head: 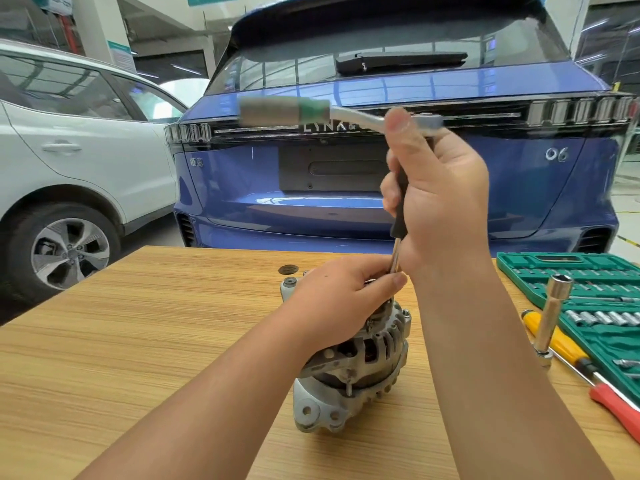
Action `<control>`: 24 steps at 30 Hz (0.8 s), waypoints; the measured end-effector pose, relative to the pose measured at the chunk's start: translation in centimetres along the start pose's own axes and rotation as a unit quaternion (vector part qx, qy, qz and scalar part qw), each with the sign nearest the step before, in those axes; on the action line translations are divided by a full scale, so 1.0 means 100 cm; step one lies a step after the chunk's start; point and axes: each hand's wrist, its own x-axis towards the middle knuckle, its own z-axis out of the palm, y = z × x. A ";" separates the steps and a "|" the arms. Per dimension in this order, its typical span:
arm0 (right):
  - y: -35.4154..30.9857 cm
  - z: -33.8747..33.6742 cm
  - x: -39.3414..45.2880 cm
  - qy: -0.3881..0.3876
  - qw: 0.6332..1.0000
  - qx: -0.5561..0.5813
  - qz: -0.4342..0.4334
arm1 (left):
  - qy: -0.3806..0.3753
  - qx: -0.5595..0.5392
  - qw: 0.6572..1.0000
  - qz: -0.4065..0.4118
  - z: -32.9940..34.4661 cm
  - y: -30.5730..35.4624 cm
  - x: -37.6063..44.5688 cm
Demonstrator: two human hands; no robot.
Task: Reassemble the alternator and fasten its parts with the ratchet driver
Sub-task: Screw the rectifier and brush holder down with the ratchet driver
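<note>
Surface (138,323): one, pale wood-grain laminate, running across the lower view.

Room: an indoor garage or showroom with concrete pillars. Two cars parked behind the surface: one blue hatchback (398,188), rear toward the camera, badge "06"; one white SUV (69,161) on the left, side-on.

Alternator (353,368): one, grey cast-metal housing, standing near the middle of the surface with its mounting lugs toward the camera.

Left hand (343,299): grip curled over the top of the alternator, fingertips pinching around the lower end of the driver shaft.

Right hand (436,199): grip closed around the black upright handle of the ratchet driver (398,202), whose shaft runs down into the top of the alternator.

Ratchet handle (287,112): one, blurred, grey with a green band, lying crosswise at the top of the driver, under the right thumb.

Socket set case (588,299): one, green, open, on the right of the surface, rows of sockets inside; count unclear.

Deep socket on a bar (554,313): one, chrome, standing tilted just beside the case.

Screwdrivers: two, one with a yellow handle (554,341) and one with a red handle (616,407), near the right edge.

Round dark disc (288,270): one, lying behind the alternator.
</note>
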 end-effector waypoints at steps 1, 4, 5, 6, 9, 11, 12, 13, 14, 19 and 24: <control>-0.001 -0.001 0.002 0.022 1.000 -0.004 -0.004 | -0.002 0.000 1.000 0.002 0.000 0.000 0.000; -0.004 -0.009 0.006 -0.010 0.998 0.032 0.048 | -0.004 -0.005 1.000 -0.014 -0.001 0.000 0.000; -0.005 -0.010 0.006 -0.041 0.995 0.063 0.067 | -0.002 -0.008 1.000 -0.021 -0.001 -0.001 0.000; -0.003 -0.009 0.006 -0.059 0.993 0.082 0.068 | -0.002 -0.011 1.000 -0.023 -0.001 -0.001 0.001; 0.002 -0.005 0.002 -0.056 0.998 0.033 -0.017 | 0.002 -0.009 1.000 -0.016 0.000 -0.002 0.001; 0.004 0.000 0.000 -0.071 0.996 0.008 -0.056 | 0.004 -0.008 1.000 -0.013 0.000 -0.001 0.001; 0.005 0.000 -0.001 -0.080 0.995 0.006 -0.060 | 0.006 -0.008 1.000 -0.011 0.000 -0.002 0.000; 0.005 0.000 -0.001 -0.088 0.994 0.013 -0.057 | 0.008 -0.008 1.000 -0.011 0.000 -0.002 0.001; 0.005 -0.001 -0.001 -0.097 0.994 0.029 -0.045 | 0.010 -0.007 1.000 -0.011 0.000 -0.002 0.001; 0.004 -0.003 -0.002 -0.134 0.983 0.123 0.019 | 0.010 -0.003 1.000 -0.009 0.000 -0.002 0.002; 0.003 -0.002 -0.001 -0.120 0.989 0.076 0.030 | 0.009 0.000 1.000 -0.009 0.000 -0.002 0.002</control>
